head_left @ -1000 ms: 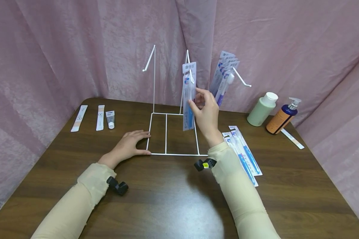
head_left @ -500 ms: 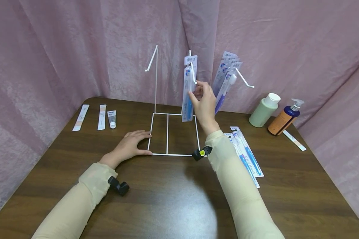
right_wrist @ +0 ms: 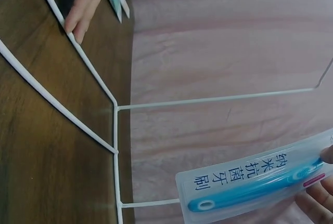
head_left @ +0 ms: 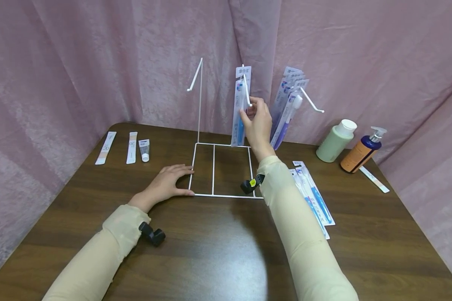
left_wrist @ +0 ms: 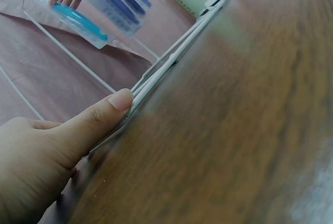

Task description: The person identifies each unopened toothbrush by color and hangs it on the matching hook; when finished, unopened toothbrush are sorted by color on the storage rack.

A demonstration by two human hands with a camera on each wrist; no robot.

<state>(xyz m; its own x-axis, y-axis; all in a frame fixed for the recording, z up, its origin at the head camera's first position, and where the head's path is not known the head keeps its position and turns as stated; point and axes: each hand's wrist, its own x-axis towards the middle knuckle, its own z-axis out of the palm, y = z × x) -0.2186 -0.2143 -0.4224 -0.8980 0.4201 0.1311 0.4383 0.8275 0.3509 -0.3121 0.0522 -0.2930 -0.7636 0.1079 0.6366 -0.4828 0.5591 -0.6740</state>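
Note:
My right hand (head_left: 259, 127) pinches a packaged toothbrush (head_left: 238, 115) by its right edge, at the middle hook of a white wire rack (head_left: 213, 171). The hook passes at the hole in the card's top, and its tip points forward past the pack. In the right wrist view, the toothbrush's blue handle (right_wrist: 239, 190) shows through clear plastic. My left hand (head_left: 167, 184) rests at the rack's front left corner, thumb (left_wrist: 120, 99) against the front rod and straight fingers on the left rod. On the right hook hang several packaged toothbrushes (head_left: 286, 113) with purple handles.
The left hook (head_left: 194, 79) carries nothing. Packaged blue toothbrushes (head_left: 316, 196) lie right of the rack. Beyond are a green bottle (head_left: 333, 144), an orange pump bottle (head_left: 358, 155) and a sachet (head_left: 374, 179). Two sachets (head_left: 132, 148) and a small tube (head_left: 145, 149) lie at left.
My right hand has moved the packaged toothbrush up and back along the middle hook, toward the curtain. My left hand stays at the rack's corner. The head view has shifted slightly.

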